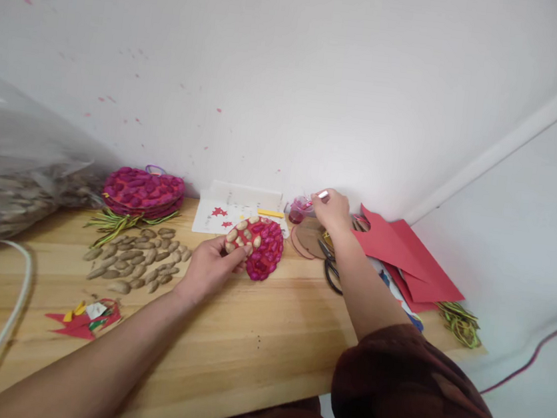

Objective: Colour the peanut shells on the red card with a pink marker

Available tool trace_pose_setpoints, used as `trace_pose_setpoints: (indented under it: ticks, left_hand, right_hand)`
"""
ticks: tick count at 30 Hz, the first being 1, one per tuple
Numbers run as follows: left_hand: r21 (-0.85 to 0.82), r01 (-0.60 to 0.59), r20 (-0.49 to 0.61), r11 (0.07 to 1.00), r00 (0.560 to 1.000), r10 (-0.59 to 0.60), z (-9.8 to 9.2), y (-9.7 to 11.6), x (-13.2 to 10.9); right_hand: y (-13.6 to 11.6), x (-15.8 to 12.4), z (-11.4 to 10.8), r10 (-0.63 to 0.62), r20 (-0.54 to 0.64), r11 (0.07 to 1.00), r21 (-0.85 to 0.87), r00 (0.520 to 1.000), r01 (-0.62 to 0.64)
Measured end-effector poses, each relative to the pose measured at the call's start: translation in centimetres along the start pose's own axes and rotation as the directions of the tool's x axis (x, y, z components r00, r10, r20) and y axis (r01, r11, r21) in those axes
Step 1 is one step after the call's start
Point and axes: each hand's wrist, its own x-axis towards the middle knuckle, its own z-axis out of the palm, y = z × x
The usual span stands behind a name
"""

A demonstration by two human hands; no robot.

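My left hand (212, 265) pinches the left edge of a round red disc (255, 250) covered in peanut shells. Magenta paint coats the shells on its right side, while those at the left and top are bare. Over a small clear cup of magenta paint (297, 212), my right hand (333, 210) is closed on a thin paintbrush (321, 195) with a white handle; the brush's tip is hard to make out at the cup. Loose peanut shells (139, 257) lie left of my left hand. Below my right forearm are black-handled scissors (331, 265).
Finished-looking magenta discs (144, 190) are stacked at the back left beside a plastic bag of peanuts (3, 198). White paper (207, 218), brown cardboard circles (308, 238) and red card sheets (408, 257) line the wall. Paper scraps (87, 318) and a white cable (22, 294) lie front left.
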Motion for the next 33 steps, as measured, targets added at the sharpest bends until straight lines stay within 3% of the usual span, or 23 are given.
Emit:
trace_pose_setpoints:
  ticks: [8, 15, 27, 33]
  left_hand:
    - [-0.001, 0.009, 0.002, 1.0, 1.0, -0.009, 0.1, 0.5, -0.2]
    - [0.027, 0.006, -0.007, 1.0, 1.0, -0.005, 0.1, 0.3, -0.1]
    - [-0.029, 0.032, -0.005, 0.999, 0.999, -0.032, 0.4, 0.7, -0.2]
    - [-0.098, 0.046, -0.004, 0.994, 0.999, -0.047, 0.6, 1.0, -0.3]
  right_hand:
    - [-1.0, 1.4, 2.1, 0.053, 0.146, 0.981, -0.194, 0.988, -0.024]
    - [-0.8, 1.5, 1.4, 0.048, 0.099, 0.984, -0.177, 0.994, -0.03]
    - [0.1, -0.8, 0.2, 0.031, -0.026, 0.992, 0.123, 0.999, -0.028]
    - [0.8, -1.7, -0.1, 0.118, -0.173, 0.908, 0.416, 0.978, -0.036]
